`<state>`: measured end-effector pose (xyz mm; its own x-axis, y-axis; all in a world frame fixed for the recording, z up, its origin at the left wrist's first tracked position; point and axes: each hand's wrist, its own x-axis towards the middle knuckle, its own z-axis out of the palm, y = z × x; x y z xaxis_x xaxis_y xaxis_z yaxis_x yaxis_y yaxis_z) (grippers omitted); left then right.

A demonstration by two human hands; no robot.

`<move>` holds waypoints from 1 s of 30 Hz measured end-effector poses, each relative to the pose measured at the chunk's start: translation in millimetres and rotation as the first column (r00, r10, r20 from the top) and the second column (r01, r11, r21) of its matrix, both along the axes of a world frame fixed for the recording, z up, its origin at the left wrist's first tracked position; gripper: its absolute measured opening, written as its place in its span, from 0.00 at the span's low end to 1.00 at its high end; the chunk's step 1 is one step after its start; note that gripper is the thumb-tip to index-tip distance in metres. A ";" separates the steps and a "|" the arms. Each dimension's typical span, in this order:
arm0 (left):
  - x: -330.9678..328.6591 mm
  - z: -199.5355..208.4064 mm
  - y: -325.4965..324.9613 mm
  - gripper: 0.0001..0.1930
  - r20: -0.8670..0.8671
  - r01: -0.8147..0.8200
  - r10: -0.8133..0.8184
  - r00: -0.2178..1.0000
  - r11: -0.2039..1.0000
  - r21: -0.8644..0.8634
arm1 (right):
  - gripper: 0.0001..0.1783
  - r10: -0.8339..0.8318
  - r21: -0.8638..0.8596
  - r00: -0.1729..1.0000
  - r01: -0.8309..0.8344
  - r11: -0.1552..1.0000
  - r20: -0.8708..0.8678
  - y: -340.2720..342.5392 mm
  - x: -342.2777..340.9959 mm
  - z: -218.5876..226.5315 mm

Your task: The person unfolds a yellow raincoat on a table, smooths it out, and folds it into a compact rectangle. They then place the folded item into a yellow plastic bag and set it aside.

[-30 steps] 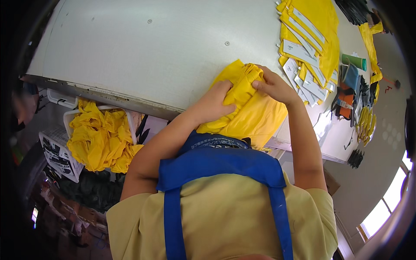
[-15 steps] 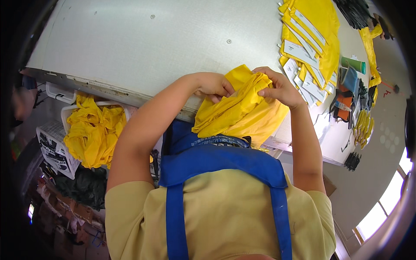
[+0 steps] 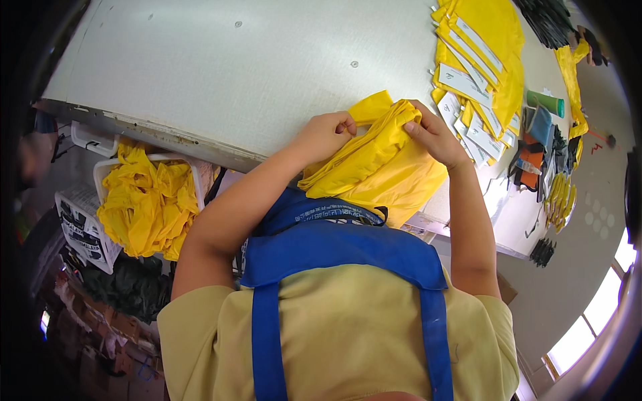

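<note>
A crumpled yellow fabric piece (image 3: 378, 164) hangs over the near edge of the white table (image 3: 234, 73). My left hand (image 3: 326, 136) pinches its upper left part, fingers closed on the cloth. My right hand (image 3: 435, 137) grips its upper right edge. Both hands hold the fabric apart from each other, just above the table edge. Below is my yellow shirt with a blue apron (image 3: 334, 247).
A stack of yellow pieces with white labels (image 3: 478, 60) lies at the table's right. A white basket of yellow fabric (image 3: 144, 200) stands under the left edge. A green tube (image 3: 545, 101), orange and blue items and dark bundles sit at the far right.
My left hand moved off the top of the bundle to its left side. The fabric has been pulled wider between the two hands and lifted slightly onto the table.
</note>
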<state>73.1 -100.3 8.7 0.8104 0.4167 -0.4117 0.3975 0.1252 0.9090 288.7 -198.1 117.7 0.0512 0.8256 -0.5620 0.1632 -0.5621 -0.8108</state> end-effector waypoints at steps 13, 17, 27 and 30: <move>-15.0 56.4 2.1 0.08 0.235 -0.203 0.246 0.940 0.960 -0.193 | 0.20 -0.030 0.110 0.998 0.036 0.993 -0.057 -14.8 -11.0 0.6; -16.0 62.1 -3.5 0.06 0.265 -0.215 0.229 0.937 0.973 -0.080 | 0.21 -0.035 0.096 0.998 0.040 0.995 -0.057 -18.5 -8.2 -2.1; -11.2 61.6 -2.4 0.03 0.326 -0.163 0.075 0.942 0.953 0.254 | 0.21 -0.030 0.080 0.995 0.037 0.996 -0.090 -21.3 -8.0 -0.5; -12.0 60.9 -2.7 0.03 0.324 -0.192 0.099 0.941 0.944 0.269 | 0.21 -0.021 0.112 0.997 0.030 0.993 -0.080 -23.5 -7.7 -2.3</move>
